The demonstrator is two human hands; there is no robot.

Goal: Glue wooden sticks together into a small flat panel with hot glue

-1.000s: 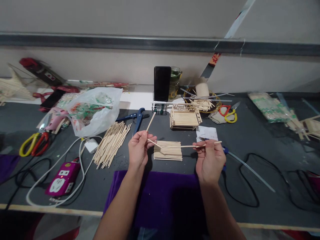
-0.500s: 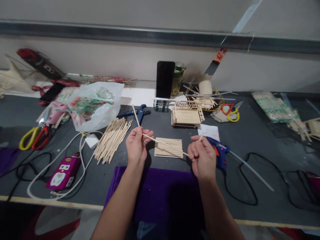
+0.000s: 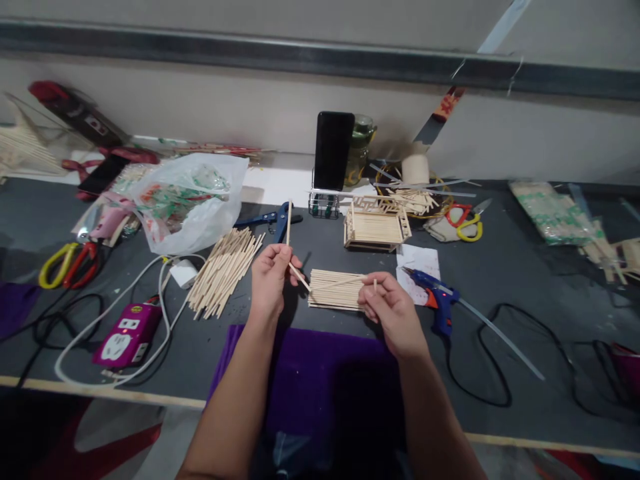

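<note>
My left hand (image 3: 270, 280) pinches thin wooden sticks: one stick (image 3: 289, 223) points up and away, another (image 3: 301, 279) slants down to the right. My right hand (image 3: 393, 310) is closed on a wooden stick (image 3: 340, 283) that reaches left, its far end close to the tip of the slanting one. A short end also shows between the right fingers. Below both hands lies a flat panel of sticks (image 3: 333, 300) side by side. Left of my left hand is a heap of loose sticks (image 3: 225, 273). A blue glue gun (image 3: 440, 300) lies right of my right hand.
Behind the panel stands a small stick-built model (image 3: 376, 230), near a propped phone (image 3: 334, 150). Blue cutters (image 3: 281, 223), a plastic bag (image 3: 195, 207) and a purple power strip (image 3: 125, 337) with cables are on the left. Scissors (image 3: 467, 223) lie right. Purple cloth (image 3: 320, 373) covers the front edge.
The stick that spanned both hands now slants short from my left hand. My right hand has moved slightly left and turned, with its stick pointing left. The upright stick has swung more vertical.
</note>
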